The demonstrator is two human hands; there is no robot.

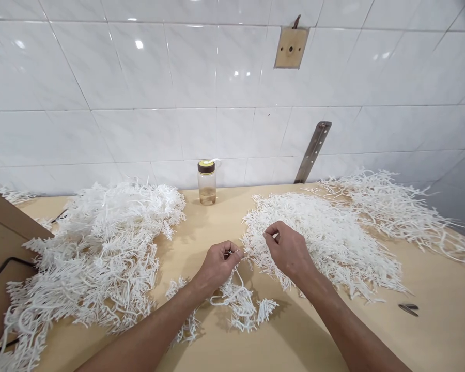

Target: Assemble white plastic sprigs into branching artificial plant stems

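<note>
My left hand (221, 261) is closed in a pinch on a white stringy sprig (238, 276), whose thin stem curves down below the fingers. More white tufted sprigs (243, 310) lie on the table under and around that hand. My right hand (289, 248) is at the near left part of a broad heap of fine white pieces (333, 243). Its thumb and forefinger are pressed together, and whatever they hold is too small or hidden to make out. To the left spreads a large pile of white tufted sprigs (112, 227).
A clear bottle (206, 186) with a dark and yellow lid stands by the tiled wall. Bare white branching stems (403, 206) lie at the far right. Small metal snips (408, 309) rest at the right. A metal bracket (313, 152) leans on the wall; a cardboard box (8, 258) stands left.
</note>
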